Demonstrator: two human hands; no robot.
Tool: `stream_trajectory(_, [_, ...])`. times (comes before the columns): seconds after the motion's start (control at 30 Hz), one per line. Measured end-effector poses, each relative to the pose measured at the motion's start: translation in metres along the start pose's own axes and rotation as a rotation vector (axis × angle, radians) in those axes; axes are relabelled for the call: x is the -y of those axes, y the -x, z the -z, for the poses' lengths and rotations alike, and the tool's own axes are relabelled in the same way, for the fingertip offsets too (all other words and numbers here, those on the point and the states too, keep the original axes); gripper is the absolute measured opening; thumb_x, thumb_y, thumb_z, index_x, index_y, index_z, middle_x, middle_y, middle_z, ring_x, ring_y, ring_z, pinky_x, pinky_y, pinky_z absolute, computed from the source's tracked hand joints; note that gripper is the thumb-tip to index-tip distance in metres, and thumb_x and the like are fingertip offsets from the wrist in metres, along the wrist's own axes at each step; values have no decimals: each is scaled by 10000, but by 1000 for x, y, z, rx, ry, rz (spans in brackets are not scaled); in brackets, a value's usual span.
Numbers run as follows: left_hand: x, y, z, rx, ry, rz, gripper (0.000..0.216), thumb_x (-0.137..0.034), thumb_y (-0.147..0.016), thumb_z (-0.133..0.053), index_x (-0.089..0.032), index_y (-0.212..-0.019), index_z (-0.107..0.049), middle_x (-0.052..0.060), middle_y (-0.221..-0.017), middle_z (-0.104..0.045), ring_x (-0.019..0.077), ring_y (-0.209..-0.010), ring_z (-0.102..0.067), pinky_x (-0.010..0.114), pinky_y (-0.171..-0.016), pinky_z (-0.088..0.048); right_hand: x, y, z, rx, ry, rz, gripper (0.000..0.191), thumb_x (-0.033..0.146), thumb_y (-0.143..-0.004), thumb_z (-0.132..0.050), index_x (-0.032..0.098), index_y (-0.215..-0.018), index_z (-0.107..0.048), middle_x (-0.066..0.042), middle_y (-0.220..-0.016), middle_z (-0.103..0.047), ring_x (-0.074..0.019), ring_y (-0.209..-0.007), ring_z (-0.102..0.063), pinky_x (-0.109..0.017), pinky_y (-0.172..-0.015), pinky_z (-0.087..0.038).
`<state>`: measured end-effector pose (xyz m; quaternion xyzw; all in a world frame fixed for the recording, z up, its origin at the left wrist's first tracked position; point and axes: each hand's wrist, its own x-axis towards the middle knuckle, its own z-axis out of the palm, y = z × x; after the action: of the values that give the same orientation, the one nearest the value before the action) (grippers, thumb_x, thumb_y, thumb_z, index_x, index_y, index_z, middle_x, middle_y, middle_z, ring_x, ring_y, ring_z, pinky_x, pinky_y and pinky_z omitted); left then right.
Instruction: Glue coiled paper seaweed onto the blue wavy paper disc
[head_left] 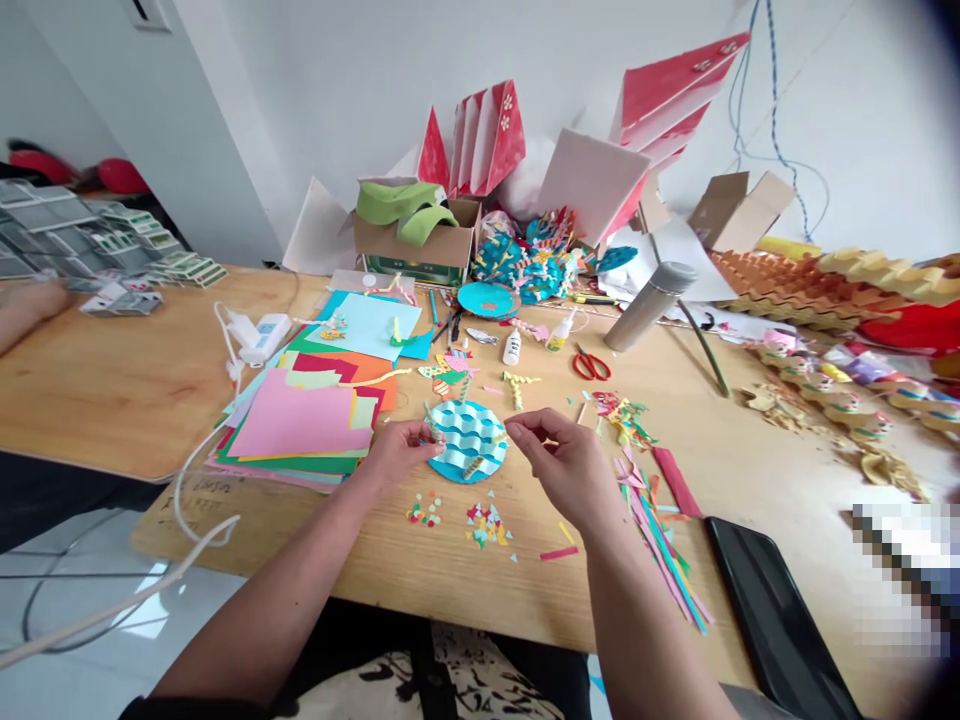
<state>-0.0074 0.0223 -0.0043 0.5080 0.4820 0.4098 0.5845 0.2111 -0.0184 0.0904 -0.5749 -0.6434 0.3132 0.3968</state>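
Observation:
On the wooden table in front of me lies a round blue paper disc (459, 468) covered with wavy white and pale-blue paper strips. Several small folded or twisted paper strips stand out from it, among them a yellowish one (472, 466) near its lower edge. My left hand (401, 455) is closed at the disc's left edge, thumb and fingers pinching it. At the right edge my right hand (559, 460) is closed in a pinch; what lies between its fingertips is too small to make out. Small paper fish (450, 368) lie just behind the disc.
Colored paper sheets (292, 415) are stacked at left, beside a white power strip (265, 338). Behind stand glue bottles (512, 348), red scissors (592, 366) and a steel flask (649, 305). Paper scraps (486, 522), paper strips (664, 550) and a black phone (776, 610) lie nearby. Another person's hand (41, 300) is far left.

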Motion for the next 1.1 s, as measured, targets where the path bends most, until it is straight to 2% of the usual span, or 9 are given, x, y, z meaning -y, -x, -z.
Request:
stream_trajectory(0.2, [2,-1,3,-12,39,34,290,-317,-507,-875,-144,-663,-703,14,-664,-688,139,-658,-599,265,-691,-450,-6,3,2,-5,-18,-18,328,464,-845,-565,168,-797,-698,-26,-610,-594,-125,-525,-496,-248,-464,-385])
stream_trajectory(0.3, [-4,2,6,0,244,58,299,-308,-505,-888,-140,-670,-704,8,-676,-684,110,-648,-582,233,-661,-438,-9,5,3,-5,-18,-26,325,463,-844,-565,171,-788,-696,-27,-623,-601,-123,-531,-497,-250,-476,-390])
stream_trajectory(0.4, [-11,7,9,30,474,100,250,-238,-533,-884,-140,-667,-697,7,-684,-671,91,-635,-572,206,-598,-416,-10,6,3,-13,-16,-21,330,470,-842,-565,174,-775,-696,-29,-625,-604,-126,-537,-501,-251,-479,-391])
stream_trajectory(0.47, [-14,10,11,57,548,124,210,-188,-569,-866,-135,-680,-695,23,-730,-680,97,-666,-592,203,-595,-424,-11,7,3,-14,-18,-18,339,480,-843,-564,175,-778,-698,-28,-617,-601,-127,-532,-498,-252,-474,-390])
stream_trajectory(0.6, [-16,13,13,85,603,160,211,-166,-590,-857,-128,-719,-694,50,-788,-700,111,-706,-622,197,-602,-439,-11,7,2,-1,-26,-17,346,485,-848,-563,171,-789,-697,-28,-607,-596,-129,-522,-492,-252,-462,-385])
stream_trajectory(0.8, [-23,15,12,146,742,192,288,-159,-634,-826,-131,-898,-716,34,-761,-671,92,-678,-598,188,-578,-436,-8,7,-1,15,-30,-19,304,440,-848,-564,171,-774,-687,-26,-631,-589,-129,-553,-504,-252,-479,-383])
stream_trajectory(0.97, [-27,16,12,163,801,197,241,-170,-616,-842,-132,-819,-718,21,-731,-650,84,-678,-582,179,-587,-448,-9,8,-1,22,-21,-26,289,426,-849,-559,174,-788,-687,-17,-630,-581,-126,-561,-505,-255,-498,-388])
stream_trajectory(1.1, [-27,16,10,147,747,201,224,-210,-588,-860,-144,-741,-711,22,-738,-655,92,-675,-581,197,-607,-458,-10,8,-1,28,-19,-27,289,426,-853,-556,176,-803,-692,-19,-633,-587,-128,-560,-507,-257,-500,-389])
